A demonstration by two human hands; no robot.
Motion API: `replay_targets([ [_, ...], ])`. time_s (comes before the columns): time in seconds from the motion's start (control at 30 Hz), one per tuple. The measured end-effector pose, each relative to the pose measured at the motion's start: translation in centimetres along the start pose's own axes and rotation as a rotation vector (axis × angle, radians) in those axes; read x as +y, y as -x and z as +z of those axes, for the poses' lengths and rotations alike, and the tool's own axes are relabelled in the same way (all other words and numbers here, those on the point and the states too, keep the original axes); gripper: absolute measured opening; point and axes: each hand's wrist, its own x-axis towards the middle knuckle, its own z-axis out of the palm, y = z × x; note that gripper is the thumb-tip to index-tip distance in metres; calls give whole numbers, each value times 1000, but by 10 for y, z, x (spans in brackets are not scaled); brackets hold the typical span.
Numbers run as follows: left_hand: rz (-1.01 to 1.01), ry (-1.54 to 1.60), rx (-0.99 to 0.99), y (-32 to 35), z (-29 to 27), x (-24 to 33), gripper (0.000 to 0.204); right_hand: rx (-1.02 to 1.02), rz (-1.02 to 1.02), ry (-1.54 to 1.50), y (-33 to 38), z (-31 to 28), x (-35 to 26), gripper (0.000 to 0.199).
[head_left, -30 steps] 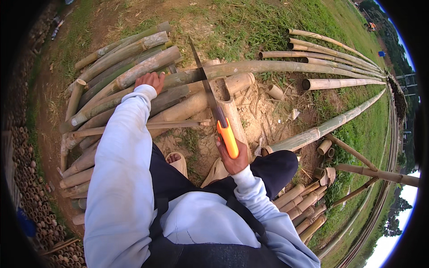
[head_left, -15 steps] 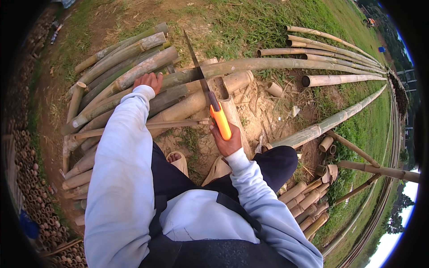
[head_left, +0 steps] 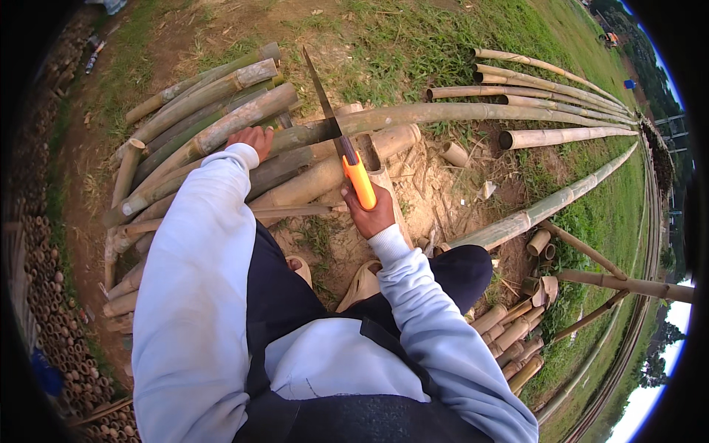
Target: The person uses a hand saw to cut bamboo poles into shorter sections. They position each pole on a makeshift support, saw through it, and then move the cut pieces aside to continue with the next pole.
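A hand saw [head_left: 360,182] with an orange handle is gripped in my right hand [head_left: 374,214]. Its dark blade points away from me and lies across a long bamboo pole [head_left: 428,112], touching it or just above; any cut is too small to make out. My left hand [head_left: 252,140] rests on the bamboo left of the blade, its fingers curled over the pole and their tips partly hidden. Beneath the pole, thick bamboo pieces [head_left: 299,188] act as a support, one of them with a notch near the saw.
Cut bamboo lengths [head_left: 244,111] are stacked at the left. Several long poles [head_left: 561,138] stretch away at the right. A short bamboo offcut [head_left: 453,153] lies on the sawdust-covered ground. More cut pieces [head_left: 509,336] and a bamboo rack [head_left: 613,280] stand at the lower right.
My right hand has pushed the saw a little away from me across the pole. The left hand stays on the bamboo, almost unmoved.
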Motion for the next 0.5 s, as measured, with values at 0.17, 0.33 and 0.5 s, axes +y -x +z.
replay_targets([
  [0.17, -30, 5, -112, 14, -16, 2, 62, -18, 221, 18, 150, -52, -31, 17],
  [0.33, 10, -6, -72, 3, 2, -1, 63, 73, 50, 58, 114, -41, -9, 22],
  [0.5, -17, 41, -53, 8, -15, 15, 64, 30, -33, 58, -7, 6, 1, 23],
])
